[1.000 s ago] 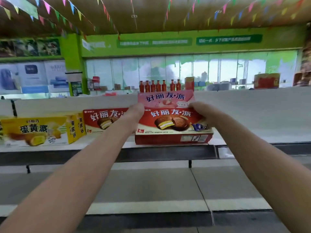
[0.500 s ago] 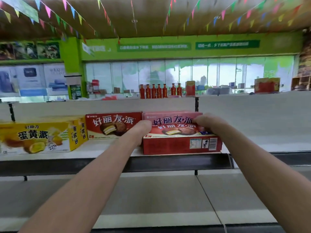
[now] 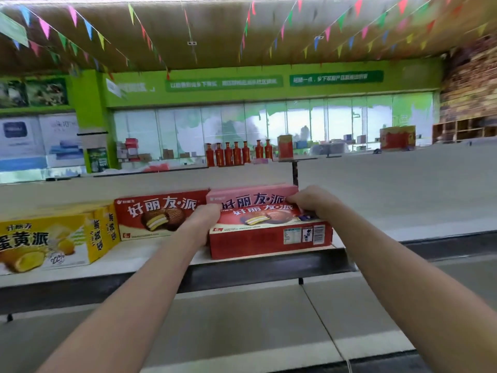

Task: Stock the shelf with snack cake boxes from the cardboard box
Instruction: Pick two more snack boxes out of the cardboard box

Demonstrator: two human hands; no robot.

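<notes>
Two hands hold a pair of snack cake boxes at the front edge of a pale shop shelf [image 3: 403, 211]. The left hand [image 3: 205, 219] grips the left end of the pair, its fingers hidden behind the cardboard. The right hand [image 3: 313, 201] curls over the top right corner, fingers closed on the boxes.

The red box [image 3: 269, 235] lies in front, tilted back so that its printed top faces up and toward the viewer, its lower front edge resting on the shelf. The pink box [image 3: 251, 193] sits directly behind the red box, only its upper strip showing. Both run with their long axis left to right, parallel to the shelf edge, lettering upright.

To the left of the red box, a second red box [image 3: 158, 215] already stands on the shelf, facing outward. Farther left is a large yellow box [image 3: 53, 235] of egg-yolk cakes.

The task appears partly done: some stock is placed, and this pair seems nearly set down but not yet released. Much of the shelf to the right of the red box is unfilled. The cardboard supply box is out of view.
</notes>
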